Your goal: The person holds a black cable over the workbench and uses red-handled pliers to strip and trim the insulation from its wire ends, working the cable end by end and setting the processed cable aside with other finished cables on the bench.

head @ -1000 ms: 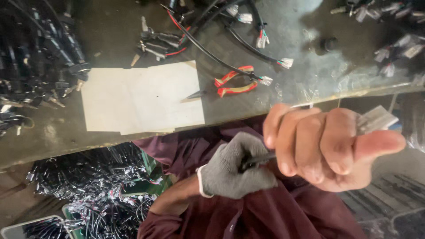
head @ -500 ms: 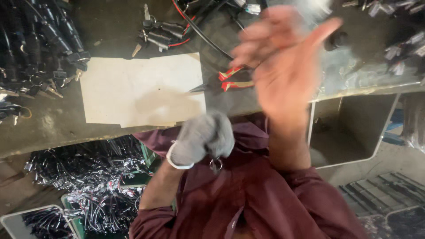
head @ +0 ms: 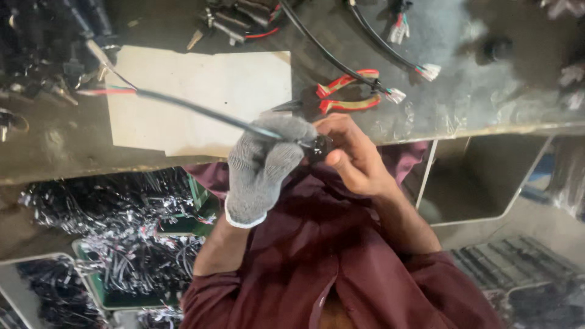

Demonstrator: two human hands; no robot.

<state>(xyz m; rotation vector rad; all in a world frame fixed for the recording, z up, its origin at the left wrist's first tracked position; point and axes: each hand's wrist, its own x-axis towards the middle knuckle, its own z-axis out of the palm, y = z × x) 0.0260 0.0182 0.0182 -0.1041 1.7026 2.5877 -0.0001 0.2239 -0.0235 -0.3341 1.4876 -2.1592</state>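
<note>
Left hand: my left hand (head: 263, 167), in a grey knit glove with a white cuff, is clenched around a black cable (head: 201, 109) just behind its end fitting
Right hand: my bare right hand (head: 350, 155) grips a small black connector (head: 318, 146) at the cable's end, thumb and fingertips (head: 332, 159) pinched on it
Contact: both hands meet at the connector, touching each other, held in front of my chest just below the bench edge
Cable position: from my gloved fist the black cable runs up and to the left across the pale sheet, ending in loose coloured wires (head: 103, 90), red and green among them, near the sheet's left edge
Sheet: a pale rectangular sheet of card (head: 231, 79) lies flat on the grey workbench (head: 487, 97)
Pliers: red-handled pliers (head: 341, 97) lie on the bench just right of the sheet, well apart from my hands, tips pointing left
Other cables: more black cables with white plug ends (head: 429, 71) cross the bench above the pliers
Left pile: a heap of dark cable parts (head: 36, 55) occupies the bench's left end
Below bench: green trays (head: 122, 268) heaped with black cable pieces sit lower left, beside my maroon sleeve (head: 304, 256)
</note>
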